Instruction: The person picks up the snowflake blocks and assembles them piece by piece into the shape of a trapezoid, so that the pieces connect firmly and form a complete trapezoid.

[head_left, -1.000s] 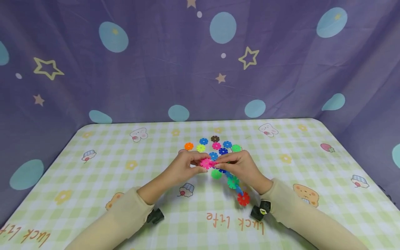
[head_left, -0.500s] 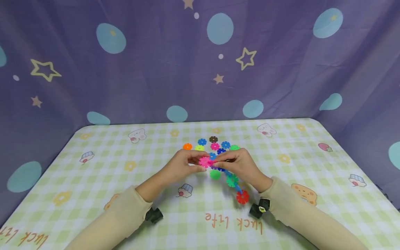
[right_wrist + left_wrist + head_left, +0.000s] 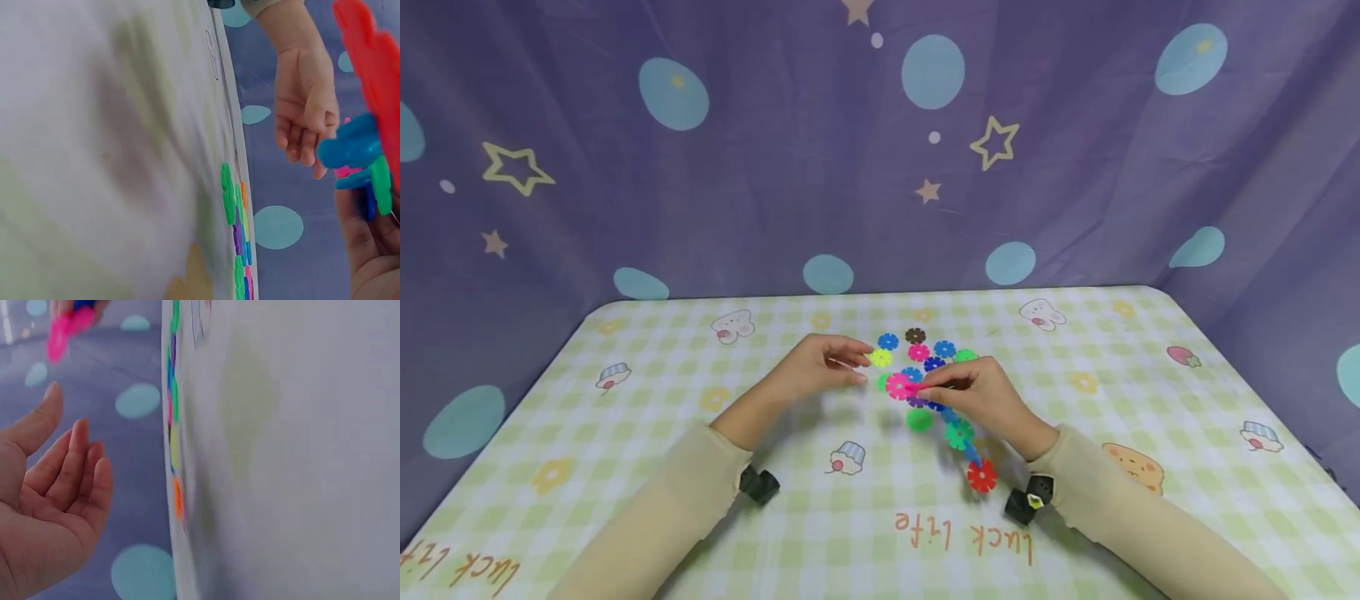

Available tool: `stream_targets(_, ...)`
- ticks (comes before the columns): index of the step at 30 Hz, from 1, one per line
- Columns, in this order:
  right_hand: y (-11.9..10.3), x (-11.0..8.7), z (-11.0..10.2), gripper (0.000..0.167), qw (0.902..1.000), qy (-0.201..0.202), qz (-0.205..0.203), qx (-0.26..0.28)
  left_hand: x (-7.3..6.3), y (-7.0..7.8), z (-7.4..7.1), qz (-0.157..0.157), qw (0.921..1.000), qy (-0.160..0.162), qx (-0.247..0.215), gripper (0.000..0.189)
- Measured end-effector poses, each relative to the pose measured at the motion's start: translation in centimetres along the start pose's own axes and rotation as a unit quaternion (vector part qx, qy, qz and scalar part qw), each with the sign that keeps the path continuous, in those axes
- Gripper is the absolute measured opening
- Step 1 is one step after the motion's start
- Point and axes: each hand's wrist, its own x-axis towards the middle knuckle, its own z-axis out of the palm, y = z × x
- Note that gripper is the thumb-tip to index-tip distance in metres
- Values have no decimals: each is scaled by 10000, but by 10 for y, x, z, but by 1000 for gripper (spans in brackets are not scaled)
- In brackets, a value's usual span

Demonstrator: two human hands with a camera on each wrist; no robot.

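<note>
In the head view my right hand (image 3: 985, 400) grips a joined chain of notched plastic discs above the table. A pink disc (image 3: 898, 387) forms its far end, a green disc (image 3: 958, 434) sits along it and a red disc (image 3: 982, 476) hangs at the near end. The right wrist view shows the red disc (image 3: 375, 81) close up, with blue pieces (image 3: 353, 140) slotted beside it. My left hand (image 3: 816, 365) is held apart to the left of the pink disc, nothing between its fingers. Thumb and fingers of the left hand (image 3: 56, 494) are spread in the left wrist view.
Loose discs lie behind and below the hands, among them yellow (image 3: 881, 357), brown (image 3: 915, 336), blue (image 3: 888, 342) and green (image 3: 917, 419). An orange disc (image 3: 178, 497) shows in the left wrist view. The checked tablecloth (image 3: 662, 400) ends at a purple curtain (image 3: 880, 167).
My left hand has let go of the pink disc and moved away to the left. The right hand still grips the chain in nearly the same place.
</note>
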Motion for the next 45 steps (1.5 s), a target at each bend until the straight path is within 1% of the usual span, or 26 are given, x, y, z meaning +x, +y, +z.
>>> stream_targets(2, 0, 0, -1, 11, 10000, -4, 22, 50, 5, -6, -9, -249, 9993, 153, -229, 42)
stream_targets(5, 0, 0, -2, 11, 10000, -9, 31, 68, 12, -17, -22, -659, 9953, 431, -560, 42)
stream_targets(8, 0, 0, -2, 11, 10000, -7, 46, 35, 18, -28, -33, -884, 9920, 652, -618, 42)
stream_targets(10, 0, 0, -2, 11, 10000, -3, 71, 6, 22, -34, -37, -946, 9912, 666, -640, 42)
stream_targets(12, -1, 0, -3, 11, 10000, -8, 95, -11, 26, -37, -38, -1008, 9912, 586, -626, 42)
stream_targets(16, -1, 0, -3, 11, 9999, -23, 102, -13, 34, -42, -36, -1033, 9929, 280, -523, 42)
stream_targets(20, -1, 1, -2, 11, 9999, -16, 104, -27, 40, -46, -33, -997, 9944, 182, -291, 42)
stream_targets(26, -2, 4, -2, 11, 9998, -6, 178, -42, 44, -46, -26, -905, 9948, 277, 377, 40)
stream_targets(30, -3, 4, -1, 12, 9998, -14, 208, -10, 44, -45, -23, -883, 9931, 362, 677, 37)
stream_targets(35, -3, 4, 0, 12, 9998, -21, 201, 39, 45, -43, -20, -965, 9906, 436, 862, 33)
stream_targets(40, -2, 4, 1, 12, 9998, -21, 166, 94, 44, -42, -20, -996, 9891, 464, 979, 36)
stream_targets(45, 2, 3, 0, 12, 9998, 17, 135, 119, 41, -43, -22, -1052, 9869, 667, 1025, 38)
